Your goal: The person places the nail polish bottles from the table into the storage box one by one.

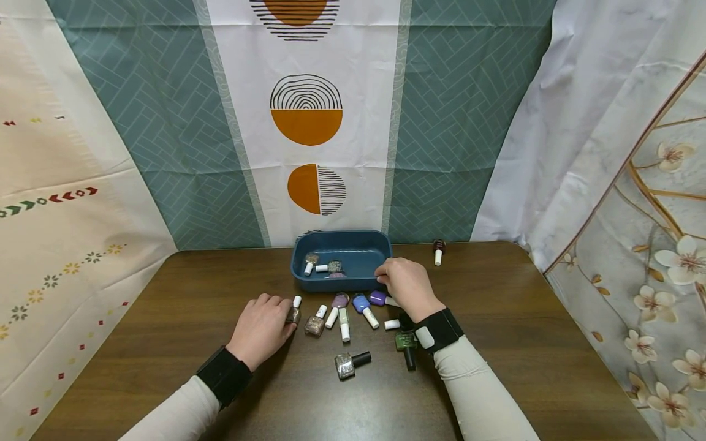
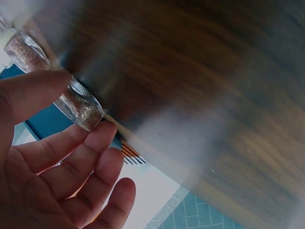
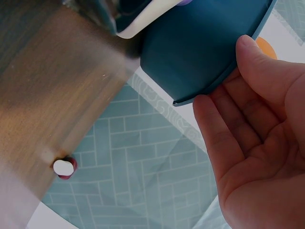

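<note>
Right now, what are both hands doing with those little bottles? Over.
Left hand pinches a glitter polish bottle on the table. Right hand open, empty, at the blue tray rim. Loose bottles between them.

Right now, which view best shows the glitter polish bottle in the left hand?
The left wrist view: the glitter polish bottle fills the frame, pinched between thumb and fingertips of the left hand. In the head view the hand mostly hides it. The right wrist view misses it.
</note>
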Demonstrator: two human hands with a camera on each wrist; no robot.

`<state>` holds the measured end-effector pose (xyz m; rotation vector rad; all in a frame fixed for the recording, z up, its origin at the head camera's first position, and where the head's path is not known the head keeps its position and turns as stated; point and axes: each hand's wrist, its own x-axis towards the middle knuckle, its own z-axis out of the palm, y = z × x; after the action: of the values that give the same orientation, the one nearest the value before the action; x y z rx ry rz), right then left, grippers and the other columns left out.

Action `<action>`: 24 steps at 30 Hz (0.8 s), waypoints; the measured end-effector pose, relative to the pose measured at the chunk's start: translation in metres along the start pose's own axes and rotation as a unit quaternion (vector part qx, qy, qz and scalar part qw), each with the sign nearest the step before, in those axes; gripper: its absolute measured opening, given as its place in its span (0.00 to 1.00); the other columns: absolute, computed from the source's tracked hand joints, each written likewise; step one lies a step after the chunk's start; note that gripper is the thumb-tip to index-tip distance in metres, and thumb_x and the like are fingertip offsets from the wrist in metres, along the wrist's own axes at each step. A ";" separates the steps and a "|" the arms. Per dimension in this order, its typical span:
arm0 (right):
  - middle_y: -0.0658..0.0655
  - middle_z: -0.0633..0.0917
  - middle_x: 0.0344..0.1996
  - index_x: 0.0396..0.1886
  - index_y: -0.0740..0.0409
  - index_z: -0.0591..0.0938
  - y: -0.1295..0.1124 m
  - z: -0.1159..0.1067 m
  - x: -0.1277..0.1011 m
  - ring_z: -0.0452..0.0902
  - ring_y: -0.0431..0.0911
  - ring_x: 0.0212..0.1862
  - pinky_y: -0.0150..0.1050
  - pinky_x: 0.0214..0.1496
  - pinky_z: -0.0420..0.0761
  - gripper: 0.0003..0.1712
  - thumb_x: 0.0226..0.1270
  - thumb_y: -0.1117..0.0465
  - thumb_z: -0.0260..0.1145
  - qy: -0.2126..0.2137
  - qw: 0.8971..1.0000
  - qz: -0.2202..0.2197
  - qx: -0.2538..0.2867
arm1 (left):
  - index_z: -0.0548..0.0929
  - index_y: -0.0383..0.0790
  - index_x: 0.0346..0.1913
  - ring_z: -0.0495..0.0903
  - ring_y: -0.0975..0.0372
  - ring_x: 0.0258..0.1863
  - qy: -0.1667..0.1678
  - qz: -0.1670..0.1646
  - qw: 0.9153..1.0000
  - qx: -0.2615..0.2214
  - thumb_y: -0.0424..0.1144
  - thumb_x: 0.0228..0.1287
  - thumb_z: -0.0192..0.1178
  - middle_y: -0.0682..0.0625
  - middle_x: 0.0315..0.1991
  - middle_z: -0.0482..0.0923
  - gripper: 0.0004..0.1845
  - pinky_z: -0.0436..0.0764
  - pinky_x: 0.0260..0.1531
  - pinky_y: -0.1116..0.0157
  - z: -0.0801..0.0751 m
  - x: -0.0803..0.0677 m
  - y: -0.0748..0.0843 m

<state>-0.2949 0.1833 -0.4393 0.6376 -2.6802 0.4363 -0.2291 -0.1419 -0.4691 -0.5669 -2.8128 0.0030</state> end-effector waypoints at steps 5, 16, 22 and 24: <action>0.51 0.91 0.36 0.41 0.53 0.96 0.000 0.000 0.000 0.90 0.50 0.45 0.49 0.47 0.89 0.03 0.73 0.64 0.79 0.001 1.000 -0.003 -0.003 | 0.88 0.32 0.54 0.85 0.45 0.48 -0.003 -0.001 1.000 0.000 0.44 0.63 0.82 0.41 0.45 0.89 0.24 0.85 0.52 0.44 0.000 0.001 0.000; 0.51 0.91 0.36 0.40 0.53 0.96 0.000 0.000 -0.001 0.90 0.51 0.44 0.50 0.46 0.89 0.03 0.74 0.65 0.78 0.006 1.000 -0.009 -0.004 | 0.88 0.32 0.54 0.85 0.45 0.48 0.008 0.005 1.000 0.001 0.45 0.59 0.84 0.41 0.45 0.89 0.26 0.85 0.53 0.44 -0.001 -0.002 -0.001; 0.51 0.90 0.35 0.40 0.53 0.96 0.001 0.001 -0.001 0.90 0.51 0.44 0.50 0.46 0.89 0.03 0.72 0.64 0.79 0.008 1.000 -0.008 -0.006 | 0.88 0.32 0.52 0.85 0.46 0.47 0.036 0.017 0.999 -0.002 0.44 0.59 0.84 0.42 0.43 0.89 0.25 0.85 0.52 0.44 -0.010 -0.005 0.002; 0.50 0.90 0.35 0.40 0.53 0.96 0.001 0.001 -0.001 0.90 0.51 0.44 0.50 0.46 0.89 0.02 0.72 0.64 0.79 0.008 1.000 -0.008 -0.008 | 0.88 0.32 0.52 0.85 0.46 0.47 0.046 0.021 0.999 -0.004 0.43 0.59 0.84 0.42 0.43 0.89 0.24 0.85 0.52 0.44 -0.015 -0.006 0.004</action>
<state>-0.2951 0.1836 -0.4408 0.6491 -2.6595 0.4135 -0.2181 -0.1415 -0.4566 -0.6109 -2.7124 -0.0268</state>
